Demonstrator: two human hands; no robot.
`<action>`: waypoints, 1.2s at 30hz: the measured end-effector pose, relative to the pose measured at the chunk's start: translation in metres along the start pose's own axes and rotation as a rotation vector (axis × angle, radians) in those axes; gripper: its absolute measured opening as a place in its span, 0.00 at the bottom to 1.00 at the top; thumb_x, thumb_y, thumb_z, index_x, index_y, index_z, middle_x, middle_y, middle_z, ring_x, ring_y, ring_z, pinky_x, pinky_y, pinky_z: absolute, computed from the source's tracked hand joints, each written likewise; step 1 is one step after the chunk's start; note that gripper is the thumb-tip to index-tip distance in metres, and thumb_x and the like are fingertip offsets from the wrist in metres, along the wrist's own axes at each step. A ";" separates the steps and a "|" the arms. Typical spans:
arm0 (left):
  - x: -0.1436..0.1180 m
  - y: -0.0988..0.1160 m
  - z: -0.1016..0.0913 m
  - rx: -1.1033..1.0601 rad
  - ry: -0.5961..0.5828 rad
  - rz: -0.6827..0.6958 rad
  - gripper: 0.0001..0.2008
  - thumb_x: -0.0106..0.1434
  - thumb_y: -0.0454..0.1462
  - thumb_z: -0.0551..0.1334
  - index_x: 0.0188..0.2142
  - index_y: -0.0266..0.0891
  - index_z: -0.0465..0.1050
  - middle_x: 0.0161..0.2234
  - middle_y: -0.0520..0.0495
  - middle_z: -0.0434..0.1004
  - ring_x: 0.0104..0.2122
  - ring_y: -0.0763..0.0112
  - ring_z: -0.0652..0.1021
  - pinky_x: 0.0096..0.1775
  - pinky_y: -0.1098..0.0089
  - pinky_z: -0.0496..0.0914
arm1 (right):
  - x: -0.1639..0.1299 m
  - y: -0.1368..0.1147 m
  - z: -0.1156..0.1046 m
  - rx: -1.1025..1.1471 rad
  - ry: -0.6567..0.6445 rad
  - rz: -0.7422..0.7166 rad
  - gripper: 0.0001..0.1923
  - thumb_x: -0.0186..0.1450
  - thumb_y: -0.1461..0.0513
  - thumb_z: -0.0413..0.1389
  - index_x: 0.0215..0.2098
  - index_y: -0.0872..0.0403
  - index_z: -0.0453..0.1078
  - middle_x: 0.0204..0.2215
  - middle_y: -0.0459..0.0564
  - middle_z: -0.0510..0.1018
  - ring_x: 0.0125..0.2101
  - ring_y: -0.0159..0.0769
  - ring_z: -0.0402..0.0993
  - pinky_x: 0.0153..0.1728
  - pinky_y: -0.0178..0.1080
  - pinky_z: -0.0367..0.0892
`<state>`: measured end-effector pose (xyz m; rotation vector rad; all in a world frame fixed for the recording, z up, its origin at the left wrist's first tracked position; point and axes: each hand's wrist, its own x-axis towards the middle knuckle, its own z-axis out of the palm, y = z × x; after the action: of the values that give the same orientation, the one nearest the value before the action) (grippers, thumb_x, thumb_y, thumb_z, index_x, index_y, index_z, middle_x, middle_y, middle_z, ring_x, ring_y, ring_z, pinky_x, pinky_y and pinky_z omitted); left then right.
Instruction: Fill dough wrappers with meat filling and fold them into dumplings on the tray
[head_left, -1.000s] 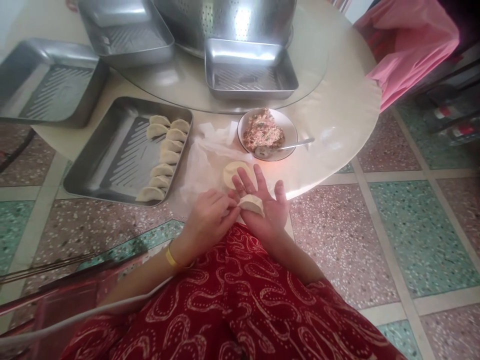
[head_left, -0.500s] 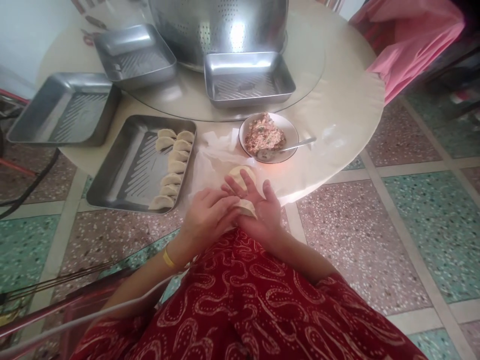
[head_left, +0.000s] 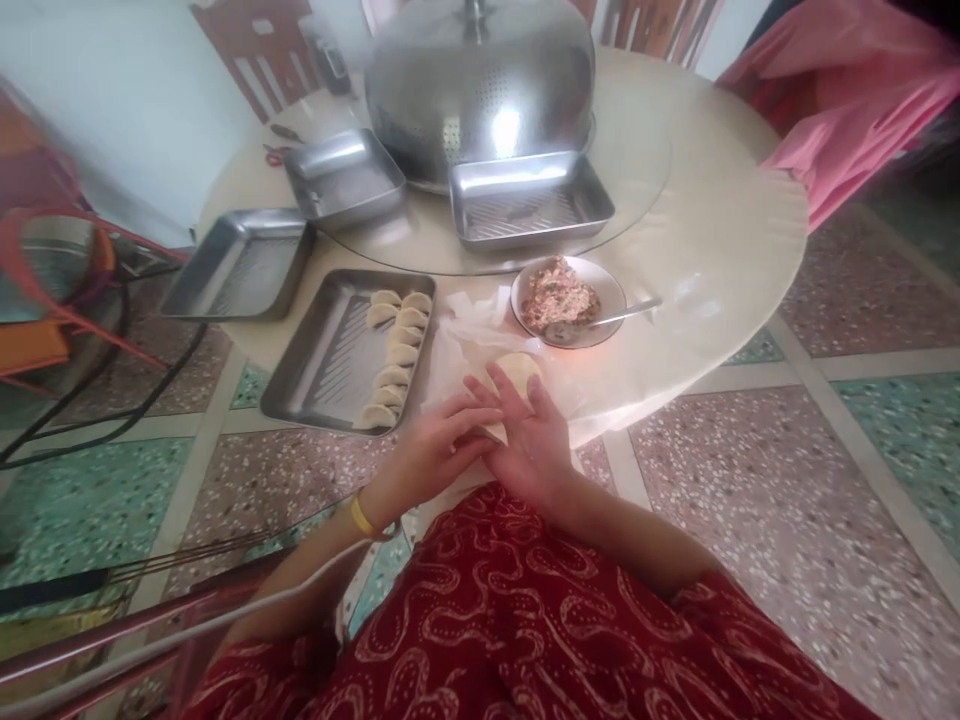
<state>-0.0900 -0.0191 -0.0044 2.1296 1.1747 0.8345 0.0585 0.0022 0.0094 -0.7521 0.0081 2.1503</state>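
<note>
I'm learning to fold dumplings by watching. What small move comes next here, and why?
Probably lift the folded pale dumpling from the right hand with the left hand and set it in the steel tray, at the near end of the dumpling row; it looks closed, pinched between both hands.

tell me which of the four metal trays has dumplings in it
The metal tray nearest the person, at the table's front edge just left of the left hand, holds a column of folded dumplings. The other three trays further back show none.
</note>
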 end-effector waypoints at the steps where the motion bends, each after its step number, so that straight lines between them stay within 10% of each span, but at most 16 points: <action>1: -0.004 -0.003 -0.001 -0.093 0.020 -0.065 0.12 0.65 0.35 0.61 0.48 0.41 0.74 0.44 0.45 0.76 0.38 0.73 0.77 0.39 0.72 0.73 | 0.001 0.002 0.002 -0.008 -0.023 -0.012 0.26 0.69 0.46 0.41 0.58 0.45 0.65 0.51 0.48 0.77 0.43 0.37 0.75 0.41 0.41 0.72; 6: -0.017 -0.022 -0.040 -0.505 0.169 -0.400 0.15 0.63 0.42 0.63 0.47 0.39 0.74 0.28 0.52 0.74 0.24 0.78 0.72 0.27 0.75 0.69 | 0.008 0.008 0.002 -0.090 -0.173 -0.049 0.29 0.66 0.42 0.43 0.58 0.44 0.67 0.52 0.48 0.78 0.50 0.39 0.73 0.54 0.47 0.65; 14: 0.019 -0.085 -0.143 -0.061 0.261 -0.582 0.21 0.58 0.46 0.65 0.46 0.35 0.75 0.23 0.54 0.69 0.23 0.78 0.68 0.26 0.76 0.64 | 0.024 -0.006 -0.020 -0.119 -0.061 -0.151 0.30 0.63 0.39 0.46 0.57 0.41 0.68 0.55 0.49 0.76 0.58 0.44 0.68 0.65 0.57 0.47; 26: 0.039 -0.142 -0.142 -0.034 -0.109 -0.639 0.23 0.59 0.50 0.62 0.45 0.35 0.76 0.24 0.52 0.74 0.23 0.73 0.73 0.27 0.73 0.69 | 0.028 -0.031 -0.031 -0.071 0.054 -0.243 0.32 0.63 0.38 0.47 0.59 0.41 0.66 0.57 0.51 0.75 0.58 0.49 0.69 0.65 0.62 0.46; 36: 0.043 -0.155 -0.149 0.311 -0.150 -0.453 0.18 0.63 0.46 0.59 0.46 0.40 0.77 0.39 0.47 0.79 0.35 0.69 0.76 0.42 0.70 0.69 | 0.028 -0.035 -0.031 -0.053 0.060 -0.246 0.34 0.62 0.38 0.47 0.61 0.41 0.64 0.58 0.52 0.74 0.59 0.48 0.68 0.65 0.61 0.48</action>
<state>-0.2633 0.1157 -0.0086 1.9898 1.7026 0.2988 0.0860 0.0370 -0.0223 -0.8049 -0.1051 1.9003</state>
